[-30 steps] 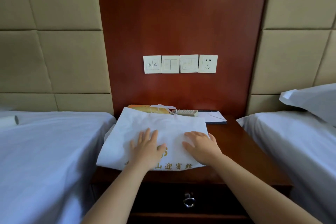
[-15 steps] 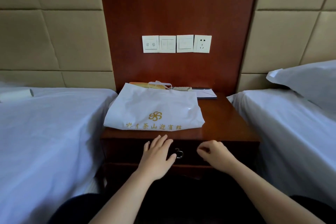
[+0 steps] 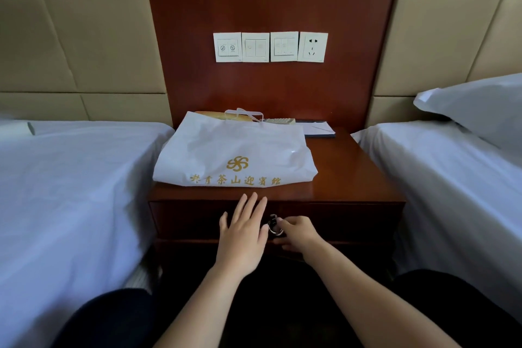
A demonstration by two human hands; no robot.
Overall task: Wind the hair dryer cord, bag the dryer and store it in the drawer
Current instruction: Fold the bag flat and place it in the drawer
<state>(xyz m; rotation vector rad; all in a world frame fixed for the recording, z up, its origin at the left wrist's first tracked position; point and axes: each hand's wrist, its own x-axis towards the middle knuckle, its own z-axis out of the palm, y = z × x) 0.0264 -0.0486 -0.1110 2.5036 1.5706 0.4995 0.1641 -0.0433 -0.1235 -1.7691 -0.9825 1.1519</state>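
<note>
A white bag [image 3: 231, 147] with gold lettering lies flat on the wooden nightstand [image 3: 353, 175]; the hair dryer is not visible. Below the top runs the dark drawer front [image 3: 353, 220], closed, with a metal ring pull [image 3: 274, 224] at its middle. My right hand [image 3: 299, 233] pinches that ring between thumb and fingertips. My left hand [image 3: 243, 232] hovers flat with straight fingers in front of the drawer, just left of the ring.
White-sheeted beds flank the nightstand, left bed [image 3: 70, 192] and right bed [image 3: 452, 178] with a pillow [image 3: 474, 104]. Behind the bag lie a remote [image 3: 279, 120], a notepad [image 3: 317, 130] and an orange item [image 3: 214, 115]. Wall switches and a socket [image 3: 312, 46] sit above.
Both hands left the bag and dropped to the drawer front. The right hand moved left onto the ring pull and closed on it. The view tilted down.
</note>
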